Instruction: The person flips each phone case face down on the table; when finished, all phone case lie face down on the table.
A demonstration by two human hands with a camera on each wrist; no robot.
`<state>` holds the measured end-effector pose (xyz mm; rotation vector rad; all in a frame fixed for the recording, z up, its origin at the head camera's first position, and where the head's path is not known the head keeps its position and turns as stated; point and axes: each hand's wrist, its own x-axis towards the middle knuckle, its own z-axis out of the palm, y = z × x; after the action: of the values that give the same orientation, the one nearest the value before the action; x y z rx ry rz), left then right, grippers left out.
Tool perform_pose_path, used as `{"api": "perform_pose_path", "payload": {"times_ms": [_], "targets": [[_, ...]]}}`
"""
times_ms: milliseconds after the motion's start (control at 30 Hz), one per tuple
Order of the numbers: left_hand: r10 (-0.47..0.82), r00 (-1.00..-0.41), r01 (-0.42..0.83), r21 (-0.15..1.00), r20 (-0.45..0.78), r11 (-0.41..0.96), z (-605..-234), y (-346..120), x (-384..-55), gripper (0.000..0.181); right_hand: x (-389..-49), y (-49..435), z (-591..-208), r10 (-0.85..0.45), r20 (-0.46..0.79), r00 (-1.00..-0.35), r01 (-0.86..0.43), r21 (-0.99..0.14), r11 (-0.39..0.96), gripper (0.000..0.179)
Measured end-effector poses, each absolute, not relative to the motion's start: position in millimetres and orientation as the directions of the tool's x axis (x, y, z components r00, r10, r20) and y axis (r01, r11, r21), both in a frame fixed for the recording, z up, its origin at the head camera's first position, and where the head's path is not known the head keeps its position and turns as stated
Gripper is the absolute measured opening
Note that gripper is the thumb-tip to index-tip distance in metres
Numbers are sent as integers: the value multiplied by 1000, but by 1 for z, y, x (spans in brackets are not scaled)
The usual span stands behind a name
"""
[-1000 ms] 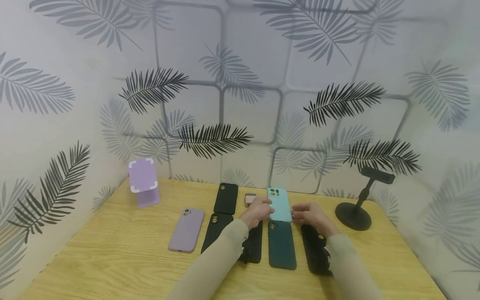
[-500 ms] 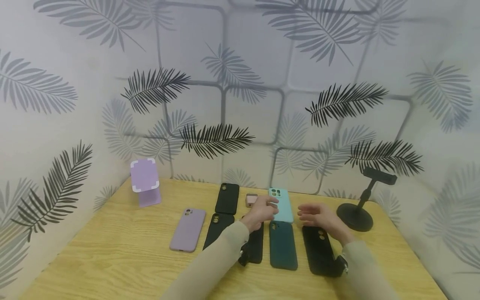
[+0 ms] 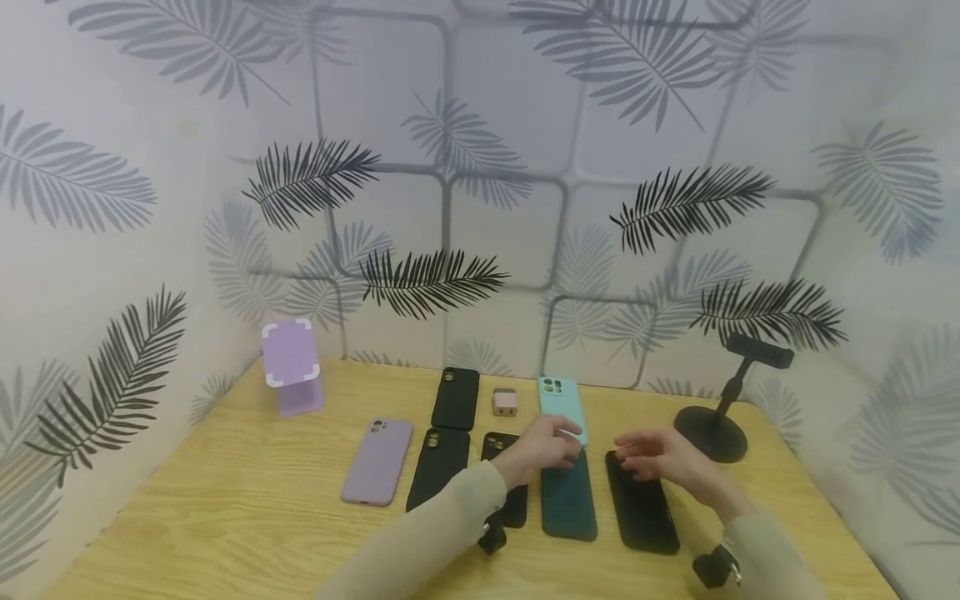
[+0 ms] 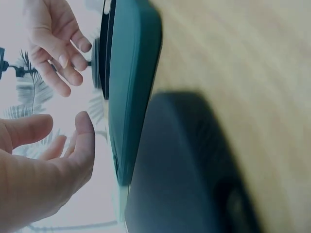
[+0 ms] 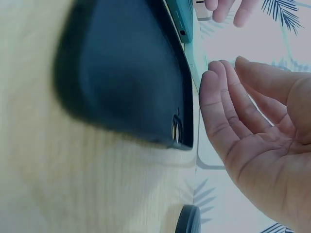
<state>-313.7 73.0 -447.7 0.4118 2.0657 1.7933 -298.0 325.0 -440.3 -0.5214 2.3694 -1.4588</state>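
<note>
My left hand (image 3: 546,444) hovers over the seam between a turquoise phone case (image 3: 561,402) and a dark teal phone case (image 3: 568,504). Its fingers are loosely bent with nothing between them, as the left wrist view shows of the hand (image 4: 53,170). To the right, my right hand (image 3: 663,457) is held above the far end of a black phone case (image 3: 647,518), its camera holes (image 5: 176,128) showing in the right wrist view. That hand (image 5: 262,131) is relaxed and holds nothing. Another black case (image 3: 517,507) lies partly hidden under my left forearm.
Further left lie a black case (image 3: 438,462), another black case (image 3: 455,398) behind it, and a lilac case (image 3: 377,461). A small pink charger plug (image 3: 505,402) sits near the back. A purple stand (image 3: 291,354) and a black phone stand (image 3: 711,433) flank the wooden table (image 3: 225,508).
Both hands have come away from the turquoise case and drawn back toward me, the right one also moving rightward. The pink charger plug is now fully uncovered. The cases stay in place.
</note>
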Motion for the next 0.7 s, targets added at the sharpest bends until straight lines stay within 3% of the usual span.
{"api": "perform_pose_path", "payload": {"times_ms": [500, 700], "targets": [[596, -792, -73, 990, -131, 120, -448, 90, -277, 42, -264, 365, -443, -417, -103, -903, -154, -829, 537, 46], [595, -785, -95, 983, -171, 157, -451, 99, -268, 46, -256, 376, -448, -416, -148, -897, -124, -819, 561, 47]]}}
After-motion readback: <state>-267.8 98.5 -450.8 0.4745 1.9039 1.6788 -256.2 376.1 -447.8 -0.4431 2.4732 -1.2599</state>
